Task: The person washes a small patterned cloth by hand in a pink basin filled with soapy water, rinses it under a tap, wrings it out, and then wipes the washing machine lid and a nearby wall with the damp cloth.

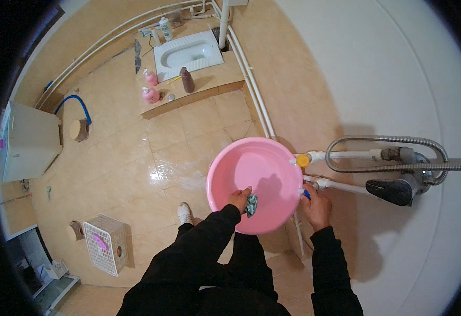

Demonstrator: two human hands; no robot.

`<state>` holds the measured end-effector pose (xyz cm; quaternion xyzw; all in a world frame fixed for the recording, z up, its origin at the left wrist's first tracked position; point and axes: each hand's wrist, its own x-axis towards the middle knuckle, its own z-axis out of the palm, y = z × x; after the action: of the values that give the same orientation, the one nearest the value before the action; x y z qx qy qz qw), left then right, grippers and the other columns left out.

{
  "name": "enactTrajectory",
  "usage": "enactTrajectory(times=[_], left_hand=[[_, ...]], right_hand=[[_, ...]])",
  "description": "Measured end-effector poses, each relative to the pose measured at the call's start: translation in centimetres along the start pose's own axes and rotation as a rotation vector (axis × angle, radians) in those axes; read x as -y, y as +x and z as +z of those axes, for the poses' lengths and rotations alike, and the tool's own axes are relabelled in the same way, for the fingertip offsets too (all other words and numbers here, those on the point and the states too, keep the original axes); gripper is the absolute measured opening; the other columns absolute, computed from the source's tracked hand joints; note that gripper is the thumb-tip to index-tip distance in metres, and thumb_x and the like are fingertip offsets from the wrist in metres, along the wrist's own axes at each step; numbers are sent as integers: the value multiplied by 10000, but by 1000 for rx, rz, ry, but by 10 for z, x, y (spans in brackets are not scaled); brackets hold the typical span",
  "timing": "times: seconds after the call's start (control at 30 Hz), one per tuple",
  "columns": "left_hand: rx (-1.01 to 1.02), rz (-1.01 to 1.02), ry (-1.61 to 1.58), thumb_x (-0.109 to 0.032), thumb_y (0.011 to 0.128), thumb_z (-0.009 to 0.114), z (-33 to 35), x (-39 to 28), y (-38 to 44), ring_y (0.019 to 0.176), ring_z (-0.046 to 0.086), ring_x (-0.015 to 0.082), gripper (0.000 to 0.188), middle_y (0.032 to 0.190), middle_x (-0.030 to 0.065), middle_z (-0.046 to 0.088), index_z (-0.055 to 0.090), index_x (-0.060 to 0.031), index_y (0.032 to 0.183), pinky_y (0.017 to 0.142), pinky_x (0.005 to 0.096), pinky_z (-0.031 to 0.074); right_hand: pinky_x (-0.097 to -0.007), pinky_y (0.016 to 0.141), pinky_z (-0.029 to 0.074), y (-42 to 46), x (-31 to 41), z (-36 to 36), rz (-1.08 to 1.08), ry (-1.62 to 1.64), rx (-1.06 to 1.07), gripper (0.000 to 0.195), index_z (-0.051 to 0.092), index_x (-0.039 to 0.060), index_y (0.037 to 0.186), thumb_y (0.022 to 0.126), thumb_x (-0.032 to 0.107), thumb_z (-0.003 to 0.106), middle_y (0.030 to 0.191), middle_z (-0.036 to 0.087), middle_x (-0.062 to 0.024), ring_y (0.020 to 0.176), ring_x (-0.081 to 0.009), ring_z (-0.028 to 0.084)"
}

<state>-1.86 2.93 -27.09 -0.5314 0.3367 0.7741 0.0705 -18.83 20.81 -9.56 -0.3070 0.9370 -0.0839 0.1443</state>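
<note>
A round pink plastic basin [260, 158] lies before me beside the wall pipes. Over its lower part, my left hand [240, 200] holds a crumpled green patterned cloth [251, 205] between thumb and fingers. At the basin's right edge, the fingers of my right hand [317, 207] are closed round the blue handle of a small tap [306, 193]. A second tap with a yellow handle [303, 160] sits just above it. Whether water runs from either tap I cannot tell. The inside of the basin shows a shadow.
A mixer valve [396, 192] with a coiled metal hose is on the right wall. Ahead, a raised step carries a squat toilet [189, 54], pink pump bottles [150, 95] and a brown bottle [187, 81]. The tiled floor is wet at left, near a white plastic basket [106, 245] and a white cabinet [32, 142].
</note>
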Motion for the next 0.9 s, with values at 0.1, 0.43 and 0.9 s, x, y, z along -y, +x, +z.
enactTrajectory(times=[0.1, 0.43, 0.9], left_hand=[[65, -45, -79, -435, 887, 675, 12, 4, 5, 592, 579, 169, 425, 707, 71, 610, 637, -13, 913, 492, 350, 462], [50, -89, -78, -384, 887, 683, 34, 3, 16, 624, 611, 164, 358, 800, 58, 643, 622, -37, 948, 503, 335, 499], [207, -21, -136, 0, 854, 654, 112, 13, 53, 780, 664, 196, 255, 933, 87, 673, 618, -14, 1106, 694, 324, 588]], right_hand=[[-485, 744, 524, 3, 4, -8, -29, -48, 49, 347, 660, 207, 1154, 814, 140, 674, 956, 631, -164, 886, -377, 644], [-459, 798, 522, -1, -4, 2, -59, 66, -68, 430, 606, 112, 1232, 813, 30, 647, 1068, 580, -181, 953, -361, 617], [-373, 832, 549, 1, -21, 130, 763, 1595, 47, 339, 538, 86, 1205, 885, 39, 640, 1134, 608, -67, 953, -189, 640]])
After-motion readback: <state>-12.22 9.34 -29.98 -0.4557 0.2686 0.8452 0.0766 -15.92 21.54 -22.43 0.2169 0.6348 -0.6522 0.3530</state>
